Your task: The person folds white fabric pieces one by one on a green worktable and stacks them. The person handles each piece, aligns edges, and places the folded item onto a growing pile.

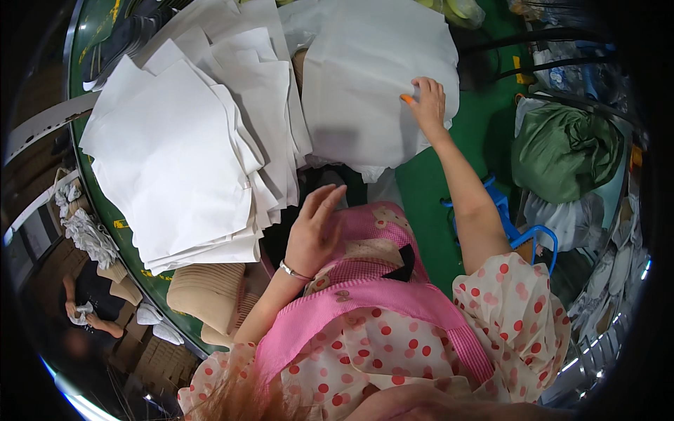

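My right hand (430,109) rests on the upper right part of a white sheet (379,63), its fingers spread. A small orange piece shows at the tip of its thumb; whether it is worn or held I cannot tell. Something beneath the sheet is mostly hidden, with clear plastic peeking out at its lower edge. My left hand (316,228) hovers before my pink apron (372,302), fingers stretched and slightly blurred, nothing visible in them. To its left lies a large, uneven stack of white sheets (175,154).
Folded beige ribbed knits (207,295) lie below the stack. Dark folded goods (133,42) are at the far left. On the right are a blue-framed stool (502,210) and a stuffed green bag (565,151). Another person (95,302) handles something white at the lower left.
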### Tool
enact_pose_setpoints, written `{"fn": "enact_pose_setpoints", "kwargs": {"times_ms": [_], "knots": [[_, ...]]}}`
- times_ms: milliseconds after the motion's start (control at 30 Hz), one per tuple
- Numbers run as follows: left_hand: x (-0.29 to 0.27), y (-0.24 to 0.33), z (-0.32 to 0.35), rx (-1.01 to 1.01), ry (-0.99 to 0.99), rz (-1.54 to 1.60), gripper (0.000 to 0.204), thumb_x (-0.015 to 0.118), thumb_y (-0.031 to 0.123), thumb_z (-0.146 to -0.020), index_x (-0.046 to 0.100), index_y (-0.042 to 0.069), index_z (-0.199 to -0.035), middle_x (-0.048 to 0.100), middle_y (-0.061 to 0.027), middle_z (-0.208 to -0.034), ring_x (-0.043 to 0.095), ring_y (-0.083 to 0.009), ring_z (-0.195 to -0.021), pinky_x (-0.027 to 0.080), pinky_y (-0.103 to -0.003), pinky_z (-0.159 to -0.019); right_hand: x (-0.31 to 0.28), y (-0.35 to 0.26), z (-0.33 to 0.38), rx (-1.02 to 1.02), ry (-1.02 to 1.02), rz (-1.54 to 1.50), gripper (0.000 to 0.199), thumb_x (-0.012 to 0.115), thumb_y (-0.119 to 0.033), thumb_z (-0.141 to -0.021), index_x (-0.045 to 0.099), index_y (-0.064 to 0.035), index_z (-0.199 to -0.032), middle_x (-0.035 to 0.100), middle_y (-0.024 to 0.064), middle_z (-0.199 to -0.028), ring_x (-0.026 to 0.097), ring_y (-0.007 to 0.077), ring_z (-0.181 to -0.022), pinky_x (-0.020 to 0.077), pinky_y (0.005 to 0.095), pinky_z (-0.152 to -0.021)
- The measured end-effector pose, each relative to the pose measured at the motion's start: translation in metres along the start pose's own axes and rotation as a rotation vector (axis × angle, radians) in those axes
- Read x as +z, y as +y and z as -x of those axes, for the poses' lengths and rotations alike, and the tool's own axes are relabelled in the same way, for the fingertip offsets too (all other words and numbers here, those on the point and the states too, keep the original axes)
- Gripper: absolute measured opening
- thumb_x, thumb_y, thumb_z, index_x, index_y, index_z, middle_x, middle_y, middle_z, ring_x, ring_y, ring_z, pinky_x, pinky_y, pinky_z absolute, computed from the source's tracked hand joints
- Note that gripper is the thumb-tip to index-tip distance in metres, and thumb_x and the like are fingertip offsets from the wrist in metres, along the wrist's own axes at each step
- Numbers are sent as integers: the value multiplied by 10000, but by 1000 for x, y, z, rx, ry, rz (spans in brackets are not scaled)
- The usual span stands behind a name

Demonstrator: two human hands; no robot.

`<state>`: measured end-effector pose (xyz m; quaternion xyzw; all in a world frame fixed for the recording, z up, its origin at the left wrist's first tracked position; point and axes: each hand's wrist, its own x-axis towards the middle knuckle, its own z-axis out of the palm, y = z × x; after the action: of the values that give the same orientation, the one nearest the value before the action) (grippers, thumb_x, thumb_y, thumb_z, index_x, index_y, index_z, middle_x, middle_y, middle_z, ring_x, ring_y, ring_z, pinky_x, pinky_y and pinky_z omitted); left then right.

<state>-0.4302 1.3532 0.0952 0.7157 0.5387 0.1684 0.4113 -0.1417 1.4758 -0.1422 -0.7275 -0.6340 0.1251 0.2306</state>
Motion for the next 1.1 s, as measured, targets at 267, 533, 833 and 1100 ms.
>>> {"fn": "enact_pose_setpoints", "kwargs": {"times_ms": [267, 533, 833, 1100], "knots": [[1, -18, 12, -117, -72, 31, 403, 613, 42, -785, 543, 80, -1180, 553, -130, -1116, 576, -307, -983, 491, -345, -809, -22, -12, -7, -98, -24, -236, 188, 708, -138, -712, 653, -55, -871, 646, 55, -911, 569, 241, -874, 460, 330, -769], [-11, -20, -10, -71, 28, 45, 417, 590, 14, -805, 520, 64, -1213, 545, -144, -1107, 580, -287, -952, 478, -329, -806, -72, -51, -7, -334, -10, -179, 173, 660, -87, -745, 660, -49, -914, 661, 71, -945, 595, 241, -862, 456, 324, -751], [-49, -31, -84, -101, 452, 154, 723, 679, 408, -788, 405, -42, -1284, 425, -224, -1259, 450, -332, -1144, 358, -361, -969, -207, -119, 44, -597, -12, -221, 265, 661, -15, -701, 637, -40, -963, 643, 82, -953, 600, 260, -848, 455, 343, -718], [-67, -3, -48, -326, 339, 472, 422, 666, 374, -824, 653, -28, -950, 574, 15, -701, 429, -36, -587, 368, -190, -531, -249, -139, 93, -611, -123, -278, 249, 664, -55, -707, 651, -43, -955, 634, 71, -933, 598, 243, -833, 454, 336, -704]]}}
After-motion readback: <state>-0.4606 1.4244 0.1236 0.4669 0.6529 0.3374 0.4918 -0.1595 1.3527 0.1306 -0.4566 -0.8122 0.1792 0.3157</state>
